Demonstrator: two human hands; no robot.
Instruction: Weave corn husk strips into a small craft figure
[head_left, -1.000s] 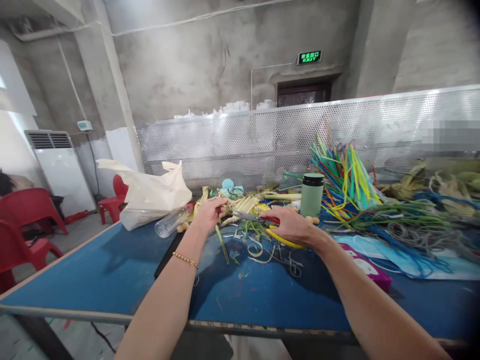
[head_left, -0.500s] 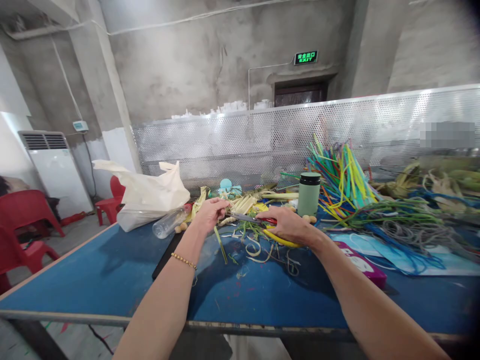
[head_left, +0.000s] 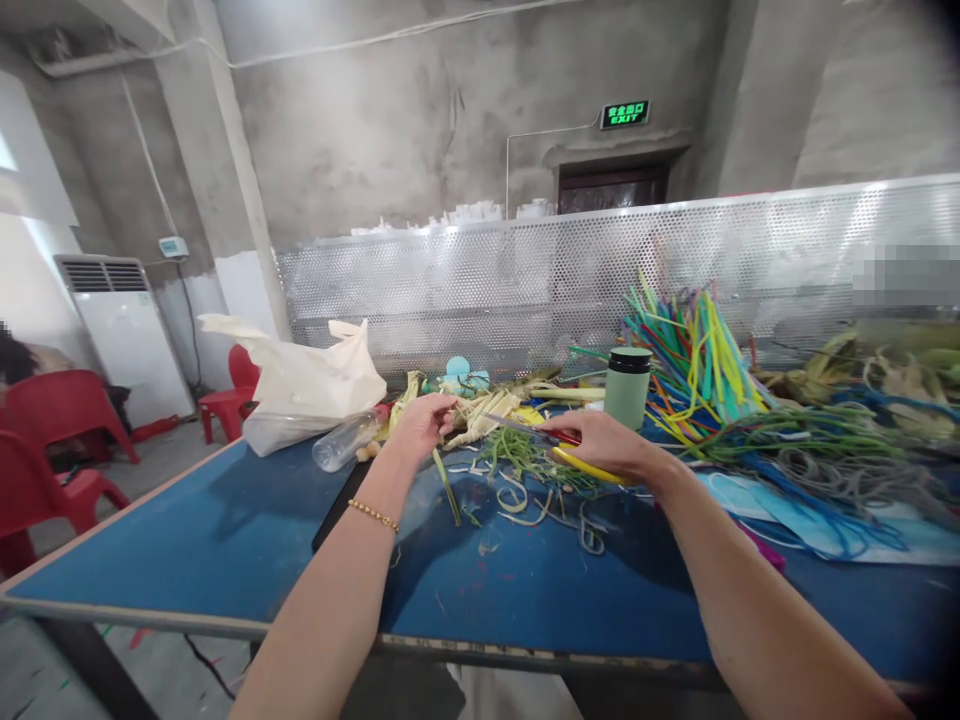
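My left hand (head_left: 426, 424) is closed in a pinch, with a beaded bracelet on the wrist; what its fingers hold is too small to make out. Just below it a narrow yellow-green plant strip (head_left: 448, 490) slants down; whether the hand holds it I cannot tell. My right hand (head_left: 604, 442) grips scissors (head_left: 568, 450) with red and yellow handles. Their blades point left toward my left hand, apart from its fingers. Pale dried husk strips (head_left: 486, 415) lie between the hands. Below the scissors are thin green stems (head_left: 514, 452) and curled pale strips (head_left: 517, 497).
A green canister (head_left: 628, 392) stands behind my right hand. Coloured strips (head_left: 712, 360), cords (head_left: 825, 465) and blue masks (head_left: 787, 505) fill the right side. At left are a plastic bag (head_left: 315, 375), a clear bottle (head_left: 345, 443) and a dark flat object (head_left: 341, 505). A perforated metal screen (head_left: 450, 290) stands behind.
My right hand has drawn the scissors to the right, away from my left hand, which stays nearly in place. The view has shifted slightly, and my right forearm covers more of the purple packet.
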